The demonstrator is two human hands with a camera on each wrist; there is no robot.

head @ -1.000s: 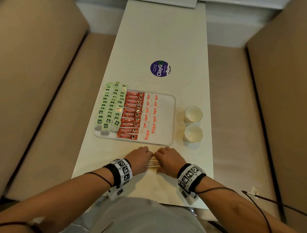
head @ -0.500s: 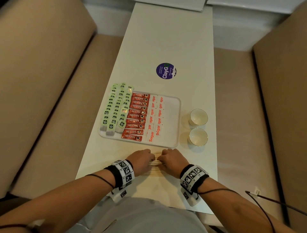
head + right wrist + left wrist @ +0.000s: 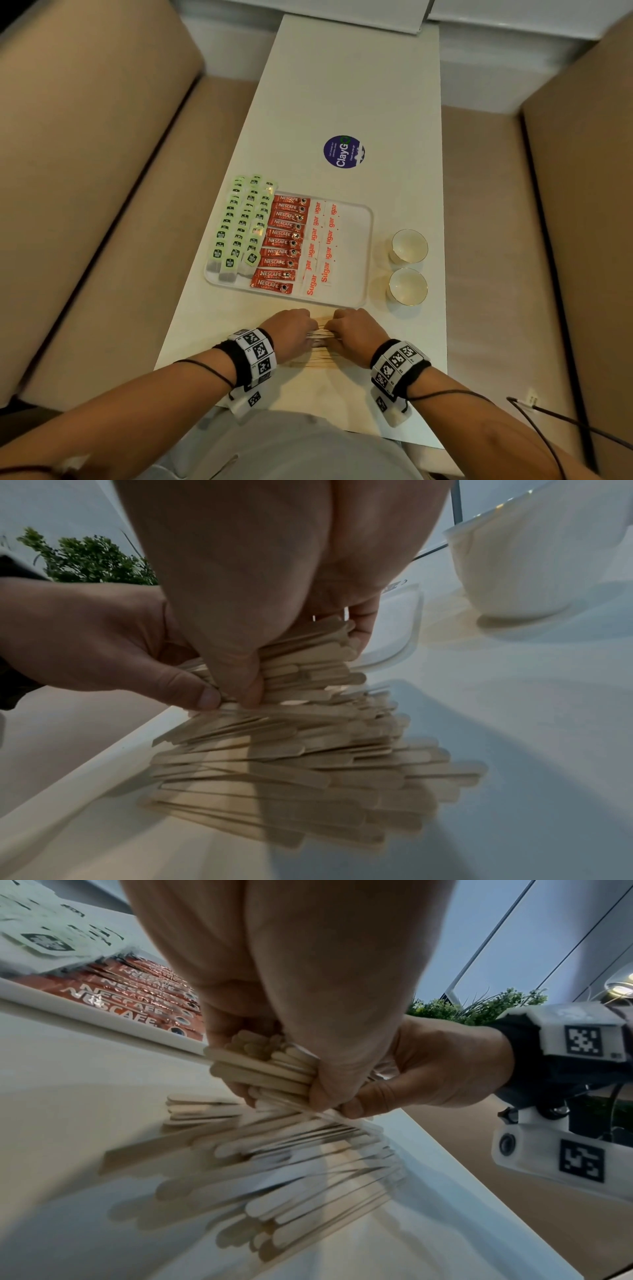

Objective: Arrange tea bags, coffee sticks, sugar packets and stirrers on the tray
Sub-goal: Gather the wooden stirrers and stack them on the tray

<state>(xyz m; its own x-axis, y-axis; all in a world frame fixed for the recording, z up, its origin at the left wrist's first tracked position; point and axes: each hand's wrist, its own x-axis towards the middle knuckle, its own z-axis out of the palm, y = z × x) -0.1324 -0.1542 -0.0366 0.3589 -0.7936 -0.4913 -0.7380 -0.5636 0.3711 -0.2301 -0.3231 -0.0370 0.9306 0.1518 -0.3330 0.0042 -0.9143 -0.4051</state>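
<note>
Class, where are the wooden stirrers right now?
In the head view the stirrers lie on the table just in front of the tray, gripped between the left hand and right hand.

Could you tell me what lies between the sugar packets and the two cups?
In the head view, only a bare strip of the tray and its right rim lie between the sugar packets and the cups, then bare table.

A long white table (image 3: 352,85) runs away from the viewer; tan cushioned benches (image 3: 85,164) flank it on either side; beyond the table's far end stands a pale wall (image 3: 496,44); green foliage (image 3: 92,558) shows past the table's edge.
</note>
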